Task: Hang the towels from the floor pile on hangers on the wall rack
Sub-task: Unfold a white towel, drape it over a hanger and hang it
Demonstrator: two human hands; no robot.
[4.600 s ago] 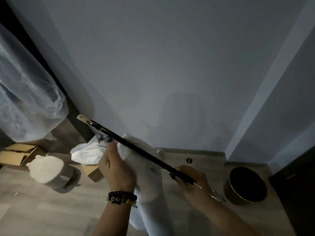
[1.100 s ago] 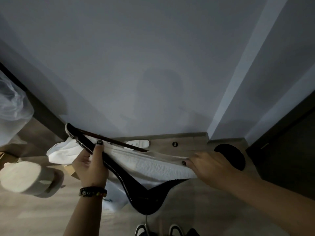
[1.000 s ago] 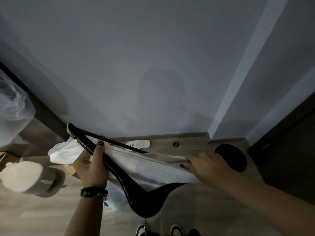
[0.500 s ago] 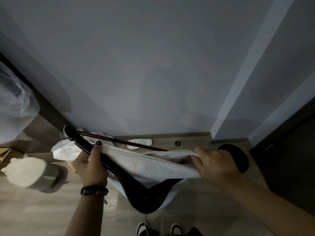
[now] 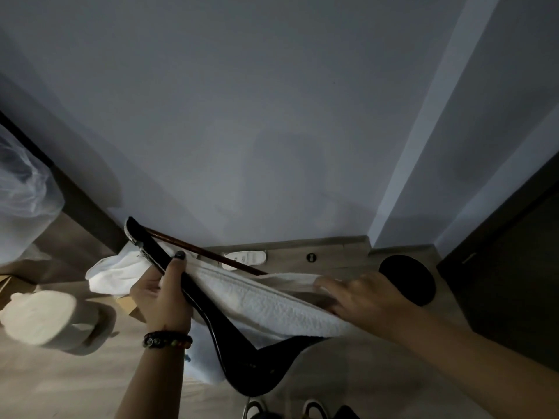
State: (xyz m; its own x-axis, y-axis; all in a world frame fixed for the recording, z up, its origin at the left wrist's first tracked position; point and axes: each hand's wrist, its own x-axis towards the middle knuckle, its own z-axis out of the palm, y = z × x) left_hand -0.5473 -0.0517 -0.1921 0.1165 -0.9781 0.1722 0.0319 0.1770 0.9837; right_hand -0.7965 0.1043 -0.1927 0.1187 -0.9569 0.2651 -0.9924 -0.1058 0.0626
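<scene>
Towel [image 5: 266,300]: white, draped over the bar of the black hanger [image 5: 242,352], centre near.
Left hand [image 5: 163,294]: I see it gripping the hanger's left arm.
Right hand [image 5: 363,297]: fingers straight, smoothing the towel.
Progress: I judge draping nearly done; hanging on the rack remains, rack unseen.

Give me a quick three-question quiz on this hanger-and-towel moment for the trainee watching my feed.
1. True or false: the left hand grips the black hanger.
2. Where does the white towel lie? A) folded on the floor B) draped over the hanger's crossbar C) inside the round black bin
3. Fill in: the right hand rests with spread fingers on the ____.

Key: 1 true; 2 B; 3 towel.
</scene>
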